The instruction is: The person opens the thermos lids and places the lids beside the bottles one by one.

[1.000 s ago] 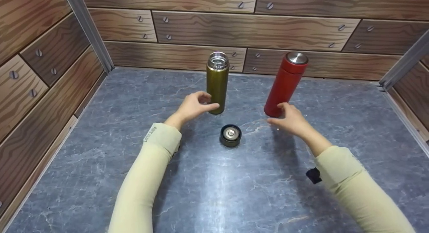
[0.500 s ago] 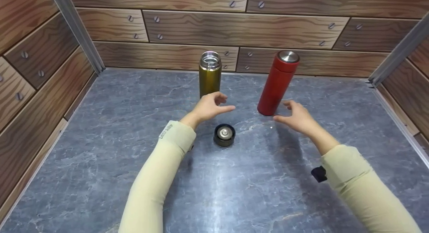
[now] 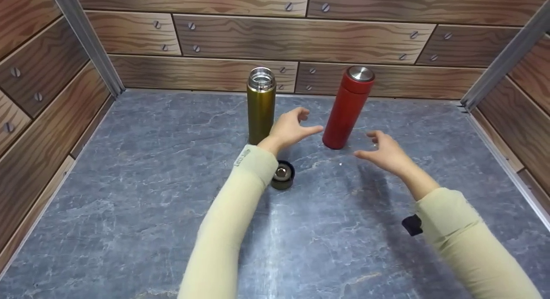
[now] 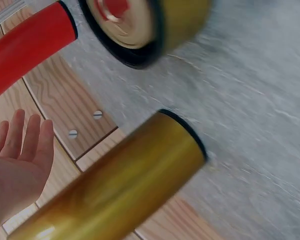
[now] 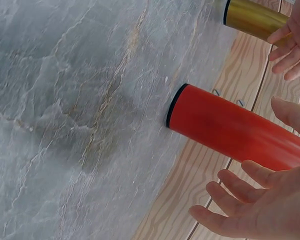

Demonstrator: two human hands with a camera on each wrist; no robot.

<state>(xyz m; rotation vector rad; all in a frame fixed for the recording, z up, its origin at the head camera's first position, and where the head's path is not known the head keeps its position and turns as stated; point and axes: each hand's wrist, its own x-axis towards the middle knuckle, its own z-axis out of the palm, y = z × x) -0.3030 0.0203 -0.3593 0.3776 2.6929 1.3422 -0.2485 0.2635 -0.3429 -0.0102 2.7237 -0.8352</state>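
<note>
A red thermos flask (image 3: 347,108) with a steel-topped lid stands upright at centre right. My left hand (image 3: 292,126) hovers to its left, fingers spread and holding nothing. On the other side, my right hand (image 3: 384,153) is held apart from the flask, thumb and fingers parted and empty. Left of my left hand stands a gold-green thermos flask (image 3: 261,108) without its lid, its steel mouth bare. Its dark lid (image 3: 283,175) lies inner side up on the table, partly hidden by my left sleeve; in the left wrist view the lid (image 4: 135,30) is close and blurred.
The grey marbled tabletop (image 3: 129,183) carries both flasks and the lid. Wood-patterned panels (image 3: 232,37) wall the back and both sides, with metal corner posts (image 3: 86,41). A small black item (image 3: 412,225) shows at my right sleeve.
My left hand has moved right, from beside the gold-green flask across to near the red flask. My right hand has drawn a little away from the red flask. The head view has shifted slightly.
</note>
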